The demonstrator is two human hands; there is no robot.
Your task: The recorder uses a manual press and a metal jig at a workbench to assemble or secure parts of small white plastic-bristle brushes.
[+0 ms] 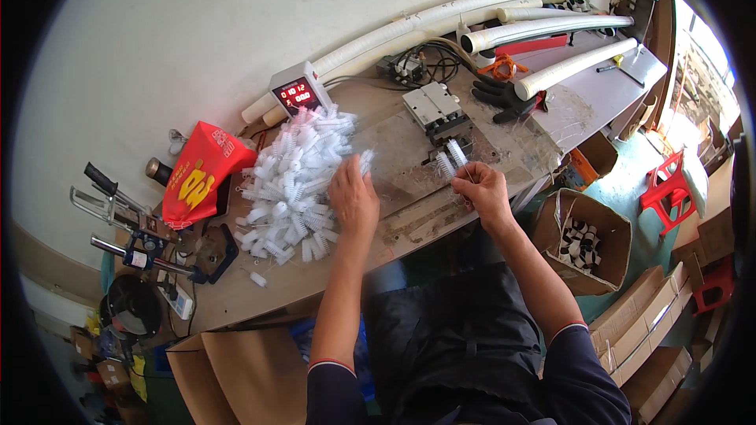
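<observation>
A heap of small white bristle brushes (295,181) with thin wire ends lies on the workbench. My left hand (353,198) is at the heap's right edge, fingers curled, with a white brush (366,160) sticking out past the fingertips. Its grip on that brush is partly hidden by the back of the hand. To the right, my right hand (480,187) pinches the wire end of a brush (445,165). Another brush (456,152) stands close beside it, at the front of a small metal clamp-like machine (435,110). Which of the two touches the machine, I cannot tell.
Behind the heap stands a counter box (301,93) with red digits. A red bag (206,177) and a metal press stand (150,248) are at the left. White tubes (551,31) and a black glove (500,98) lie at the back right. Cardboard boxes (583,240) flank the bench.
</observation>
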